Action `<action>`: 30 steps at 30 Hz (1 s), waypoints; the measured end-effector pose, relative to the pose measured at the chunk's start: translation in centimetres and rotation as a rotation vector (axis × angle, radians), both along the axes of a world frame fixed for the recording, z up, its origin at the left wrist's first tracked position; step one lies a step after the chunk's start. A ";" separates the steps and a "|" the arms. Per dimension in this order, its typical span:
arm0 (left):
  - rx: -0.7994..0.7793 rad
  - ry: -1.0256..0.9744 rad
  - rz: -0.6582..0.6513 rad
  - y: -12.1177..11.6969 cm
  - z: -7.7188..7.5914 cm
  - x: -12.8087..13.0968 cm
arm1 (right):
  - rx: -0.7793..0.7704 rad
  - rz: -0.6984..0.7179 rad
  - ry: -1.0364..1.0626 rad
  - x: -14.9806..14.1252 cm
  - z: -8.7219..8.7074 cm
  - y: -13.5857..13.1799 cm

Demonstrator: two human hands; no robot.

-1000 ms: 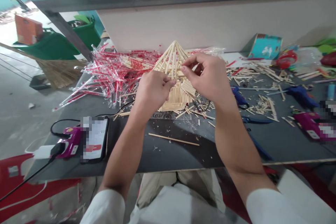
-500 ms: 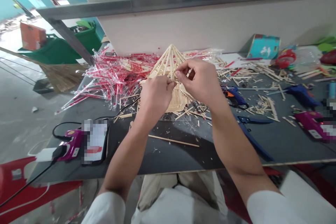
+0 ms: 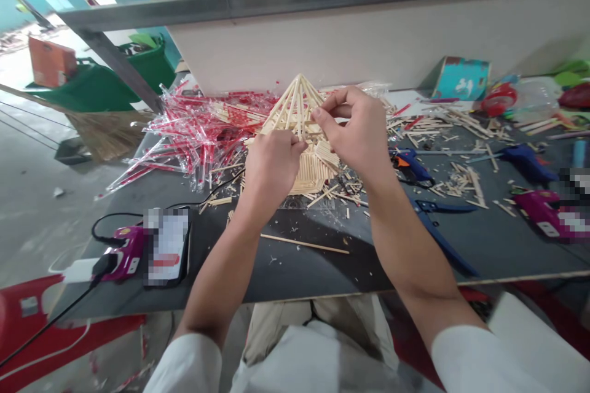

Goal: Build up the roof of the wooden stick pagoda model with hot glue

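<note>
A small model built of pale wooden sticks (image 3: 300, 87) stands in the middle of the table, its frame rising to a pointed top. My left hand (image 3: 274, 163) is closed at the frame's lower front, thumb and forefinger pinched by the foot of the slanting sticks; whatever lies between them is hidden. To the right of the frame is my right hand (image 3: 358, 129), its thumb and forefinger together near the slanting sticks. Anything in that pinch is too small to make out. Below both hands shows the model's ribbed stick base (image 3: 306, 183). One loose stick (image 3: 304, 244) lies nearer me.
Red-and-clear plastic wrappers (image 3: 198, 141) are heaped at left. A phone (image 3: 168, 249) lies beside a purple power socket (image 3: 124, 252). To the right are a blue glue gun (image 3: 415, 166), blue-handled cutters (image 3: 442, 239), another blue tool (image 3: 528, 163) and scattered stick scraps (image 3: 465, 181).
My right hand has drawn slightly up and right, away from my left fingertips. The left hand stays at the frame's lower front. The view has shifted slightly.
</note>
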State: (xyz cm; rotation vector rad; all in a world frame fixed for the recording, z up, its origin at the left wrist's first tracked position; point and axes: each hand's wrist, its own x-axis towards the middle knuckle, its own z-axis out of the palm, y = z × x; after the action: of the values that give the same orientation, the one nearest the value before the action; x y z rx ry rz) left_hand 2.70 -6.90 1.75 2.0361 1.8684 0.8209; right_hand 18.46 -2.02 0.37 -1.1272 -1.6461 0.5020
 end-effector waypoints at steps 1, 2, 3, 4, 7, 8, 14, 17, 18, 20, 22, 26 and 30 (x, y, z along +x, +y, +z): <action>-0.002 0.009 0.007 0.0 0.0 0.1 | -0.033 0.021 0.025 0.0 0.0 0.0; -0.006 0.017 0.014 0.0 0.0 0.1 | -0.070 0.038 0.046 -0.1 0.0 0.0; -0.009 0.027 0.020 0.0 0.0 0.2 | -0.112 0.051 0.067 -0.1 0.0 0.0; -0.008 0.038 0.023 0.0 0.0 0.3 | -0.158 0.062 0.087 -0.1 0.0 0.1; -0.001 0.075 0.019 -0.1 -0.2 0.6 | -0.296 0.096 0.165 -0.3 -0.1 0.2; 0.003 0.086 0.019 -0.1 -0.2 0.7 | -0.332 0.108 0.186 -0.3 -0.2 0.3; 0.010 0.124 0.038 -0.3 -0.3 0.8 | -0.376 0.067 0.145 -0.6 -0.2 0.4; 0.014 0.124 0.036 -0.4 -0.2 0.8 | -0.350 0.046 0.139 -0.6 -0.2 0.2; 0.015 0.125 0.036 -0.4 -0.2 0.8 | -0.335 0.042 0.141 -0.6 -0.2 0.1; 0.012 0.139 0.040 -0.4 -0.1 0.9 | -0.314 0.033 0.131 -0.6 -0.1 -0.1; 0.002 0.156 0.049 -0.4 0.0 0.9 | -0.318 0.031 0.116 -0.7 0.0 -0.1; 0.000 0.153 0.049 -0.4 0.0 0.9 | -0.353 0.066 0.103 -0.5 0.0 0.1; -0.003 0.156 0.049 -0.4 -0.2 0.9 | -0.322 0.093 0.060 -0.1 -0.2 0.5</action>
State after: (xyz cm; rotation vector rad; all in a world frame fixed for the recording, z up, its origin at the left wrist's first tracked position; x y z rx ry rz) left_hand 3.55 -7.29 1.56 2.1159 2.0071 0.6876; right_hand 18.36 -1.47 0.17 -1.2577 -1.6070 0.8768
